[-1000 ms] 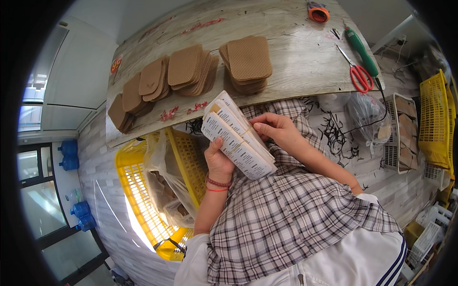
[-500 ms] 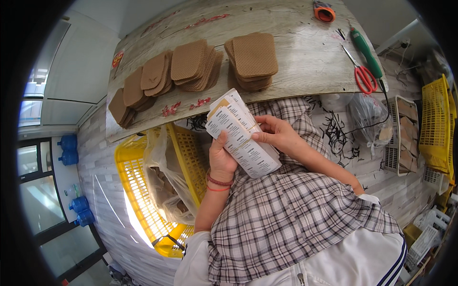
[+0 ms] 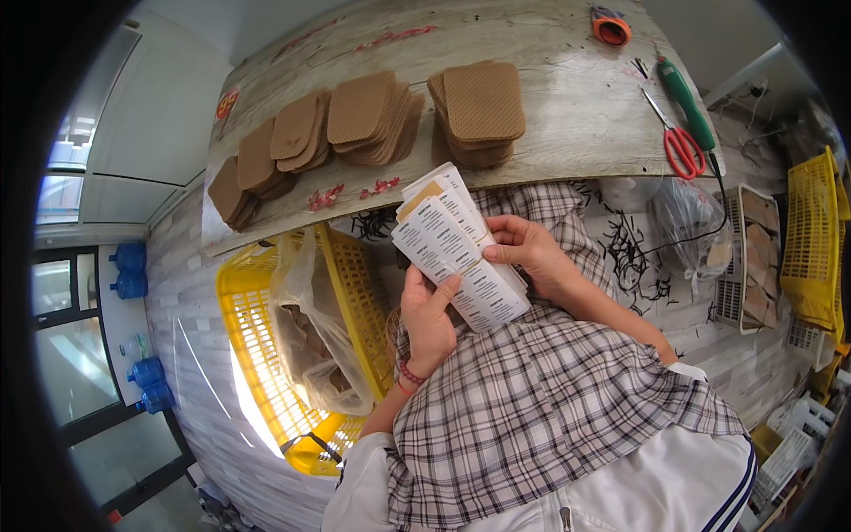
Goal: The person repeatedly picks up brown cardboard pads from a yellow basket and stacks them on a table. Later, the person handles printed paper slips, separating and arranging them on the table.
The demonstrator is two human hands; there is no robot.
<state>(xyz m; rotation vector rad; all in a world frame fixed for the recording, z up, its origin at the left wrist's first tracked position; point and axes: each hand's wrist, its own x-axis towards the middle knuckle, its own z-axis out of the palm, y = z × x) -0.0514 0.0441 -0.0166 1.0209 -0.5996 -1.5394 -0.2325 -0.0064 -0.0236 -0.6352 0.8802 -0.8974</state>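
Observation:
A thick stack of white printed label sheets (image 3: 461,257) is held over my lap, just off the table's near edge. My left hand (image 3: 432,312) grips its lower left side, thumb on top and fingers underneath. On the right edge, my right hand (image 3: 529,253) pinches the sheets with its thumb on the face. A thin band appears to cross the stack near that thumb. A tan piece (image 3: 423,199) shows between the sheets at the upper end. Beyond them on the table (image 3: 550,115) lie several piles of brown textured rounded pieces (image 3: 483,102).
Red-handled scissors (image 3: 683,152), a green corded tool (image 3: 687,102) and an orange tape dispenser (image 3: 612,31) lie on the table's right side. A yellow basket (image 3: 350,293) holding a plastic bag stands at my left. Black scraps (image 3: 628,257) litter the floor beside a clear bag (image 3: 690,222).
My left hand has slid lower along the stack, its thumb now nearer the middle of the sheets. My right hand stays at the right edge. The view has shifted slightly.

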